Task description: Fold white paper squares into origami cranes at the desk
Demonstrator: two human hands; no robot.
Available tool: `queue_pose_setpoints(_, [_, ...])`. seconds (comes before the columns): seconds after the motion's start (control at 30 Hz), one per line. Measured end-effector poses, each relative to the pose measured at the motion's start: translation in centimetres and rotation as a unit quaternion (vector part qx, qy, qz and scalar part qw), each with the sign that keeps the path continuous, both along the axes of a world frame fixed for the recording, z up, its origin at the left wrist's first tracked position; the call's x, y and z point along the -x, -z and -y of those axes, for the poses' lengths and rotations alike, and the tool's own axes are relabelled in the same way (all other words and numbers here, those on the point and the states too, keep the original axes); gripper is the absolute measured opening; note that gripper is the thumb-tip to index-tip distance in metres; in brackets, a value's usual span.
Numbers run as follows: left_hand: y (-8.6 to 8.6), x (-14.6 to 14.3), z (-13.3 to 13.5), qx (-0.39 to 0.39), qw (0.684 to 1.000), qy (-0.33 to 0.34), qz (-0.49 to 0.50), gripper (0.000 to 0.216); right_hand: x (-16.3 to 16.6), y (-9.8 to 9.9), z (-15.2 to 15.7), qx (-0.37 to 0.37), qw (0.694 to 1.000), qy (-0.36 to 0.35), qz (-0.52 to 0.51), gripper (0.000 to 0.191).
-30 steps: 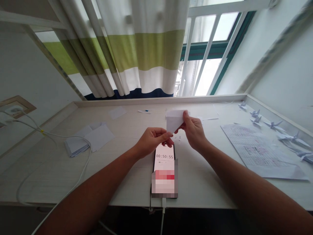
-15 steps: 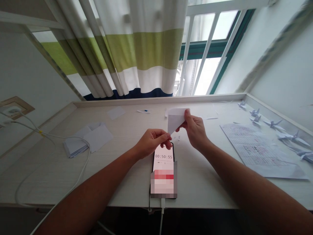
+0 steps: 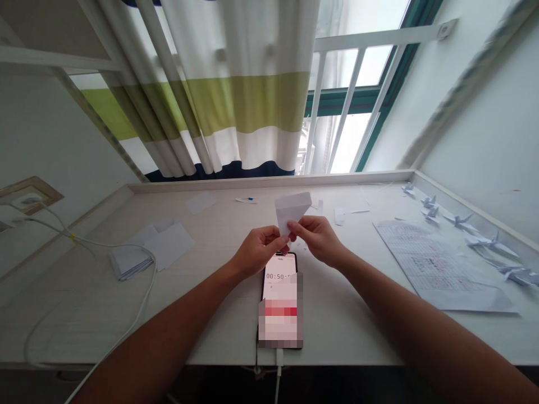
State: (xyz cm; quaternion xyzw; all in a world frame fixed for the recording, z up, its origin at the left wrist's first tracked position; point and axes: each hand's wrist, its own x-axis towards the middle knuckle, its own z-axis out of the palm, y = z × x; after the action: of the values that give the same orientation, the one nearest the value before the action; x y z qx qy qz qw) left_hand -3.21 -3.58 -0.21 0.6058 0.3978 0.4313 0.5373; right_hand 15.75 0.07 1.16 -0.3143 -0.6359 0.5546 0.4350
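A folded white paper triangle (image 3: 292,210) stands point-down above the desk. My left hand (image 3: 256,250) pinches its lower tip from the left. From the right, my right hand (image 3: 319,238) also pinches the paper near that tip. Both hands hover just beyond the top of a phone (image 3: 280,297) lying flat on the desk with a running timer on its screen.
A stack of white paper squares (image 3: 145,250) lies at the left beside a white cable (image 3: 138,292). A printed sheet (image 3: 438,269) lies at the right. Several folded paper cranes (image 3: 480,238) line the right ledge. Paper scraps (image 3: 339,214) lie near the window and curtain (image 3: 236,90).
My right hand slid from the paper's upper right edge down to its lower tip, close to my left hand. The paper moved slightly left. The camera tilted a little.
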Motion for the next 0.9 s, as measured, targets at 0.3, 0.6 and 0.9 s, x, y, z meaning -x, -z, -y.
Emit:
queue_pose_setpoints(0.3, [0.3,-0.1,-0.4,0.012,0.999,-0.007,0.053,0.043,0.6,0.3,0.5,0.006,0.999,-0.04,-0.02,0.033])
queue_pose_setpoints(0.6, [-0.3,0.0,0.1,0.026,0.999,-0.003,0.041,0.045,0.5,0.1,0.8,-0.045,0.999,-0.028,-0.011,0.033])
queue_pose_setpoints(0.9, [-0.1,0.4,0.0,0.051,0.999,0.006,0.015,0.042,-3.4,-1.4,-3.2,-0.042,0.966,0.209,-0.146,0.025])
